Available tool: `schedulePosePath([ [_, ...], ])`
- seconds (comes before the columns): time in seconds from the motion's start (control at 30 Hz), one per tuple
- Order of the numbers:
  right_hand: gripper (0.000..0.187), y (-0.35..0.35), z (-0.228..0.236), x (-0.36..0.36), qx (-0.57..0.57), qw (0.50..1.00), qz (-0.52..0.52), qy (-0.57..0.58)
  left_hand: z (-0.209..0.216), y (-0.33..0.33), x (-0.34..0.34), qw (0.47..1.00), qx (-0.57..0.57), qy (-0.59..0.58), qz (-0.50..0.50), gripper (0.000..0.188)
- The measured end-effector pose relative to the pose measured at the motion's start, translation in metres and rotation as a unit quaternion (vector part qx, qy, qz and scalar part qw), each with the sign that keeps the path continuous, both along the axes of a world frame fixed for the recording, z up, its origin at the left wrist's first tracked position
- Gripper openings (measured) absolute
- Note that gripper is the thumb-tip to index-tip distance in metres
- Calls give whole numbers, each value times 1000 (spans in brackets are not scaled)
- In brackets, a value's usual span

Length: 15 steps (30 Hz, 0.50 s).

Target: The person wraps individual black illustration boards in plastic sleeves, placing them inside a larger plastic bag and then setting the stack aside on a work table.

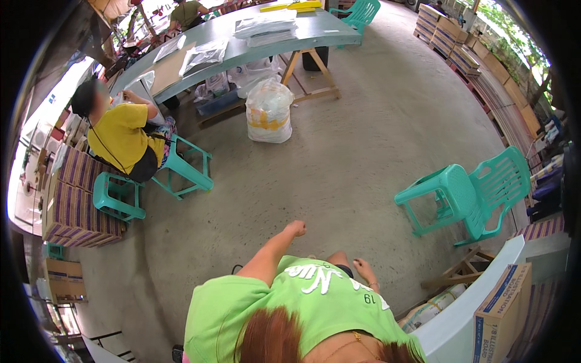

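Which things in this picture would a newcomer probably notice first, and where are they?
The wearer's bright green shirt, filling much of the bottom centre, would probably catch the eye first. Next, perhaps, come the seated co-worker in yellow at the left and the bulging whitish bag on the floor, near the long table.

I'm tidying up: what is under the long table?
Under the table, plastic bags and a blue bin sit near a wooden trestle. The wrapped bundle in front covers whatever is behind it; the bags' contents are unclear.
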State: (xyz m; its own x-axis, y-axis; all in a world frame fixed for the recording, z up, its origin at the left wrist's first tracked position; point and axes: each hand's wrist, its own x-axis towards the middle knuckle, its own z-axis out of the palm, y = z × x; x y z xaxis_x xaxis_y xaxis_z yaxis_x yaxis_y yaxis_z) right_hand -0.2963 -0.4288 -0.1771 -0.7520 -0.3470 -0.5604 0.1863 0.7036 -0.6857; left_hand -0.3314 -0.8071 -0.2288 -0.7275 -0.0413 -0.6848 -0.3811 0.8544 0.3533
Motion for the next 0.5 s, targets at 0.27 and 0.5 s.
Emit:
schedulePosePath([
  [0.27,37,12,-63,-103,7,973,-183,-138,-21,-53,5,989,59,-81,104,42],
  [0.5,34,2,-99,-172,110,963,-88,-229,-29,-100,-90,989,45,-61,124,40],
])
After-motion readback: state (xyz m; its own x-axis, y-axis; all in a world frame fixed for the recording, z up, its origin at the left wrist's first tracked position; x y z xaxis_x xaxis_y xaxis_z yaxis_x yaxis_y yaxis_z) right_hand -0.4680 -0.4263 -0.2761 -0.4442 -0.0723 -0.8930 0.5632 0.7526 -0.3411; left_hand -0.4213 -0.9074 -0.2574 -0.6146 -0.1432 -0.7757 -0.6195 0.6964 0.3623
